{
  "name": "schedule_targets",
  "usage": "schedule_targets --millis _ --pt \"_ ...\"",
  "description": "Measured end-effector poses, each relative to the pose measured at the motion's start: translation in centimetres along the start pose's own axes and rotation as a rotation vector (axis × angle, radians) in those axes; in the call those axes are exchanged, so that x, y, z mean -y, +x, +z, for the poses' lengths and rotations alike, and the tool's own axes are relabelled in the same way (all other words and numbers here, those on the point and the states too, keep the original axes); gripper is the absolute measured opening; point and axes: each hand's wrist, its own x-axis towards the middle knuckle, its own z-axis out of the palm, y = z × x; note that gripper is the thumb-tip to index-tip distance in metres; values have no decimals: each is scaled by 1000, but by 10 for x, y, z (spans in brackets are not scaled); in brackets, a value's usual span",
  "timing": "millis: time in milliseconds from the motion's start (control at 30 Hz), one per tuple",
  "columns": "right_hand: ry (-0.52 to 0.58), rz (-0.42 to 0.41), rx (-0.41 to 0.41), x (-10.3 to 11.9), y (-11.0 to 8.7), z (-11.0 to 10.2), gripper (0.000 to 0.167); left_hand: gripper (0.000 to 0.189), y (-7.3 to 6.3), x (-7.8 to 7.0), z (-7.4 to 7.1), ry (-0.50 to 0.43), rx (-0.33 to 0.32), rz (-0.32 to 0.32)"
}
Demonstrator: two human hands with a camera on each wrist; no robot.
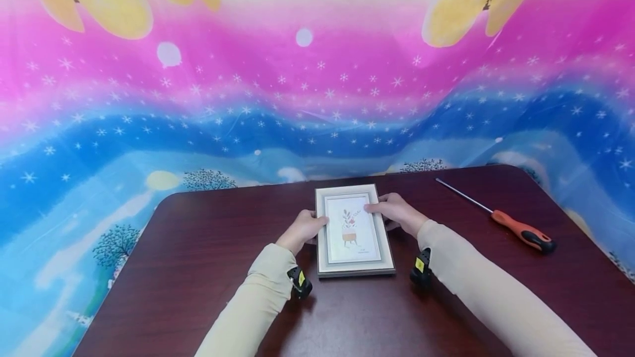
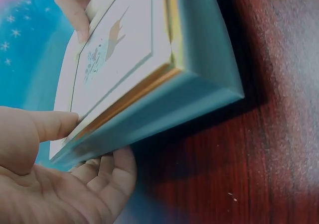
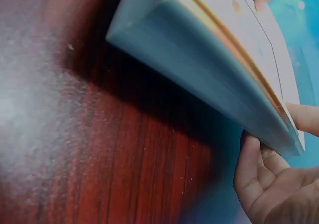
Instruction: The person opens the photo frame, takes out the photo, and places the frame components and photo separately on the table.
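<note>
Between both hands is a picture frame (image 1: 321, 236) with a cream border and a printed potted plant behind its front. My left hand (image 1: 303, 228) grips its left edge, thumb on the front border and fingers curled beneath, as the left wrist view shows. On the opposite edge, my right hand (image 1: 398, 212) holds it the same way, its thumb reaching over the front and its fingers (image 3: 249, 169) under the back. The frame's deep grey-blue side (image 2: 144, 119) faces the wrist cameras. Its far end is tilted up off the table, and a shadow lies below it.
A screwdriver (image 1: 521, 230) with an orange and black handle lies on the right of the dark red-brown table (image 1: 223, 247), its shaft pointing toward the back. Behind the table hangs a colourful printed cloth (image 1: 317, 98). Small black cameras (image 1: 300, 282) are worn on the wrists.
</note>
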Motion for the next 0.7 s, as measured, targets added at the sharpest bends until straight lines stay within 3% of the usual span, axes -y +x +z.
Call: schedule_targets --millis 233,533,700 --pt "-11 26 14 0 5 3 53 32 3 3 0 2 -11 -21" --pt "-41 6 1 0 8 2 50 31 3 4 -2 16 -20 18" --pt "-91 -50 -19 2 7 4 61 37 0 1 1 127 -69 64"
